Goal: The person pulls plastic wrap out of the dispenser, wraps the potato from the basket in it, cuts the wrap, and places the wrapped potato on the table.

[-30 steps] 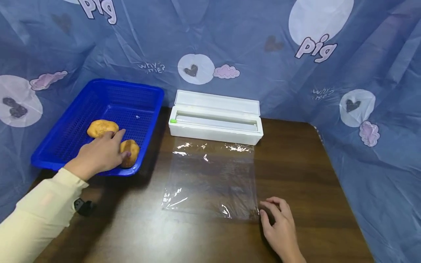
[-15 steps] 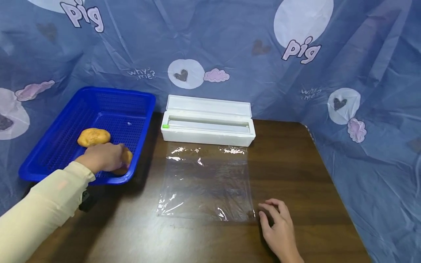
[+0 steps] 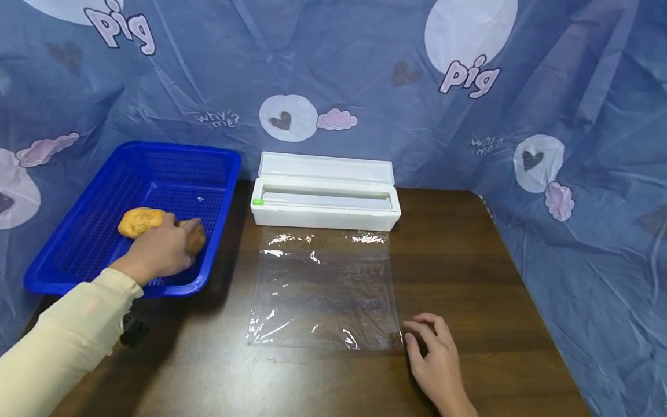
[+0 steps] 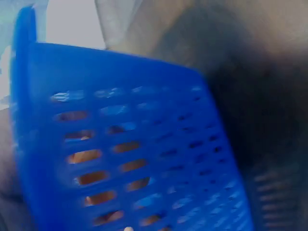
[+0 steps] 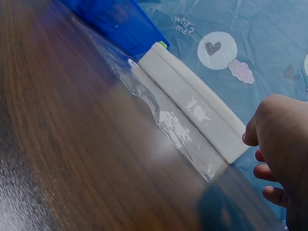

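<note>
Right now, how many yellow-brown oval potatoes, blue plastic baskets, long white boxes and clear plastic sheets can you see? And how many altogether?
2 yellow-brown oval potatoes
1 blue plastic basket
1 long white box
1 clear plastic sheet
Total: 5

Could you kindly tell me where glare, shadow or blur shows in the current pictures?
Head view: sharp glints on the clear plastic film, pale glare on the wooden table, and dark shadow beside the blue basket; left wrist view: hazy and blurred, the basket's holes soft-edged; right wrist view: clearer, with white highlights on the film.
</note>
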